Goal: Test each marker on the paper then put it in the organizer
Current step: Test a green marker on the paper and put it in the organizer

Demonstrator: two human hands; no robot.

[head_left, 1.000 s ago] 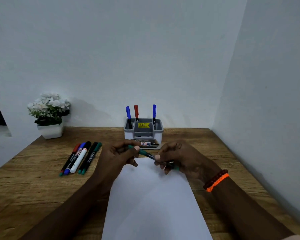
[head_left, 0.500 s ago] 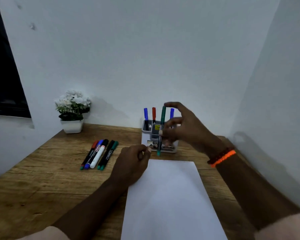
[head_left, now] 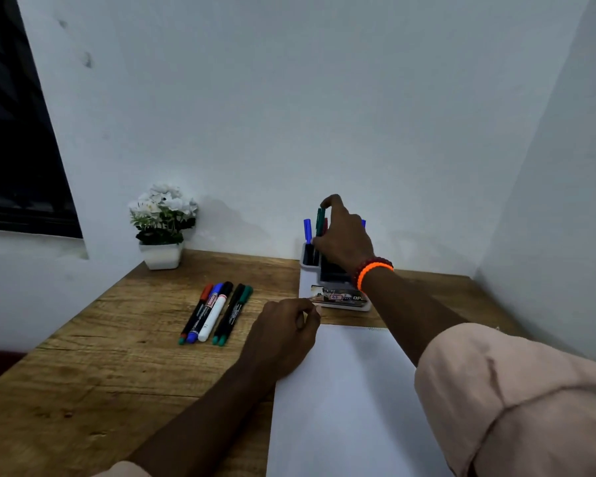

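A wooden desk (head_left: 83, 390) is sitting in a white-walled corner, bearing a potted white flower (head_left: 162, 225) and five markers (head_left: 217, 313) lying beside the paper (head_left: 344, 407). The right hand (head_left: 344, 235) is pinching a green marker (head_left: 320, 223) upright over the organizer (head_left: 338, 297), hiding most of it. The left hand (head_left: 283, 335) is resting loosely curled at the paper's corner.

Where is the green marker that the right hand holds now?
In the head view, the green marker stands upright in the right hand, going into the organizer at the desk's back, beside a blue marker.
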